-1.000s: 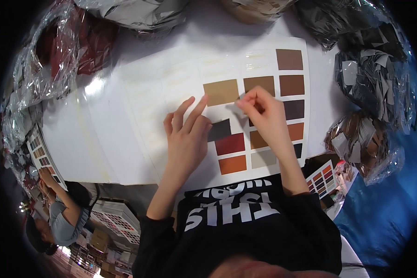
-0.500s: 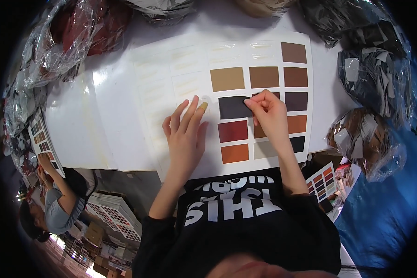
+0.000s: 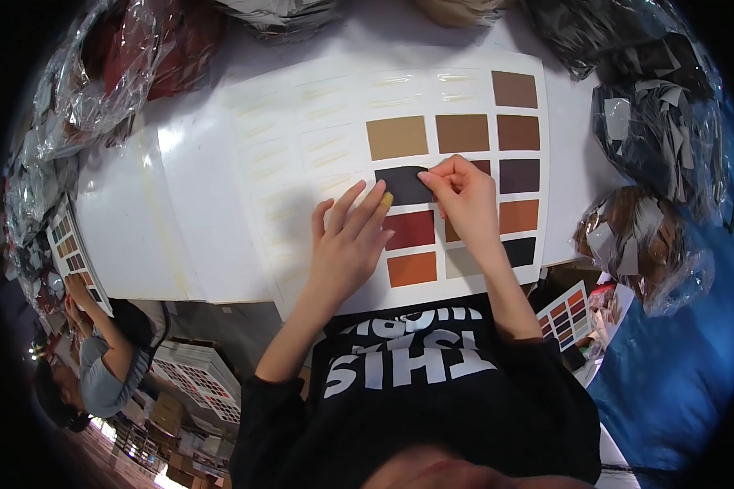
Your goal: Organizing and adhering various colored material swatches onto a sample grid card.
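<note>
A dark grey swatch (image 3: 403, 186) lies over its place on the white sample card (image 3: 310, 196), its right edge pinched between the thumb and forefinger of my right hand (image 3: 465, 196). My left hand (image 3: 352, 236) has its fingers stretched out, the fingertips at the swatch's left edge; a yellow cover sits on one finger. Whether those fingers press on the swatch I cannot tell. Around it are stuck a tan swatch (image 3: 396, 138), a dark red swatch (image 3: 412, 230) and an orange swatch (image 3: 413, 269). Pale yellowish glue streaks (image 3: 326, 137) mark the card's bare spaces.
Plastic bags of swatches line the table's far side, among them a red one (image 3: 167, 49), a black one (image 3: 656, 138) and a brown one (image 3: 628, 236). At the left, a co-worker (image 3: 110, 359) handles another card (image 3: 77, 248). Stacked cards (image 3: 200, 371) stand below the table edge.
My left hand has moved right, up to the swatch's left edge. The swatch and my right hand have shifted slightly left, and the swatch's top edge now bows upward.
</note>
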The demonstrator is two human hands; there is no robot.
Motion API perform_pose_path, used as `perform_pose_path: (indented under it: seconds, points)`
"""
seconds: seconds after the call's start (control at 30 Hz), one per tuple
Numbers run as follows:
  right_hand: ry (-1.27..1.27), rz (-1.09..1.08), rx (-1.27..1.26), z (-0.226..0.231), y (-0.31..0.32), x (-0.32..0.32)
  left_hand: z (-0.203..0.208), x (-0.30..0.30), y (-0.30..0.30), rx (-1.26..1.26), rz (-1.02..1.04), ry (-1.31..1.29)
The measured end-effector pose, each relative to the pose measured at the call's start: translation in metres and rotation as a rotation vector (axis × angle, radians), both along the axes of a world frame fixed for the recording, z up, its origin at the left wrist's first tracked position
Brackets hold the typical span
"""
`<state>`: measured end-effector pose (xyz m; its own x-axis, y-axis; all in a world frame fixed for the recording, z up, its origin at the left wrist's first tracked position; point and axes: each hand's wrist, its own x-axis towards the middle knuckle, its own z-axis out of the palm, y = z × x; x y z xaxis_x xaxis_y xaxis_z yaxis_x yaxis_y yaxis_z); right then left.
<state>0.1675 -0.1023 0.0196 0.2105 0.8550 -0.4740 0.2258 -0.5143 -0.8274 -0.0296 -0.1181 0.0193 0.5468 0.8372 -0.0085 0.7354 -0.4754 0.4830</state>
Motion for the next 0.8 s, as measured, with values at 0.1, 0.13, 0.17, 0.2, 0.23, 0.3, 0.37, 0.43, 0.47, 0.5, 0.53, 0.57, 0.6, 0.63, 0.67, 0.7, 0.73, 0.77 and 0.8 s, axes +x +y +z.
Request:
perform_pose_path:
  seconds: [0.1,0.13,0.17,0.2,0.23,0.3,0.37,0.43,0.47,0.5,0.53,0.57,0.6,0.63,0.67,0.7,0.73,0.77,0.8]
  points:
    - [-0.027,0.007,-0.029,0.001,0.001,0.000,0.002,0.000,0.001,0.013,-0.009,0.042]
    - [-0.053,0.020,-0.025,-0.001,0.000,0.001,0.002,0.000,0.001,0.015,-0.017,0.039]
    - [-0.079,0.032,-0.022,-0.001,0.000,0.002,0.002,0.001,0.000,0.011,-0.019,0.054]
    - [-0.079,0.024,-0.019,-0.002,-0.001,0.002,0.002,0.002,0.000,0.009,-0.022,0.071]
    - [-0.181,0.087,-0.008,-0.002,-0.001,0.002,0.004,0.003,-0.001,0.014,-0.030,0.069]
    - [-0.284,0.143,0.006,0.005,-0.001,0.004,0.006,0.008,-0.002,0.009,-0.020,0.110]
    - [-0.303,0.046,0.059,0.033,0.000,0.007,0.003,0.012,-0.001,0.010,-0.043,0.077]
    - [0.279,-0.004,0.229,0.068,-0.013,0.016,0.001,0.023,0.003,0.035,-0.108,0.007]
    - [0.611,-0.014,0.338,0.093,-0.022,0.019,0.002,0.029,0.006,0.041,-0.110,0.003]
    - [0.996,-0.046,0.392,0.116,-0.037,0.017,0.002,0.035,0.008,0.012,-0.156,0.003]
    - [1.382,-0.073,0.439,0.128,-0.048,0.019,0.000,0.039,0.010,-0.014,-0.201,0.004]
    - [1.612,0.194,0.509,0.123,-0.056,0.031,-0.005,0.042,0.009,0.003,-0.222,-0.001]
    - [1.571,0.574,0.800,0.116,-0.039,0.033,-0.007,0.041,0.008,0.018,-0.217,0.006]
    - [1.601,0.528,0.740,0.127,-0.051,0.034,-0.009,0.039,0.008,0.021,-0.211,-0.027]
    - [1.630,0.483,0.679,0.142,-0.067,0.038,-0.007,0.038,0.008,0.024,-0.207,-0.059]
    - [1.500,0.497,0.696,0.154,-0.075,0.043,-0.005,0.039,0.008,0.033,-0.206,-0.053]
    - [1.370,0.507,0.712,0.161,-0.081,0.048,-0.003,0.040,0.009,0.050,-0.199,-0.054]
    - [1.393,0.570,0.744,0.161,-0.084,0.052,-0.001,0.041,0.009,0.068,-0.193,-0.054]
    - [1.392,0.576,0.759,0.162,-0.088,0.055,0.000,0.041,0.010,0.082,-0.198,-0.049]
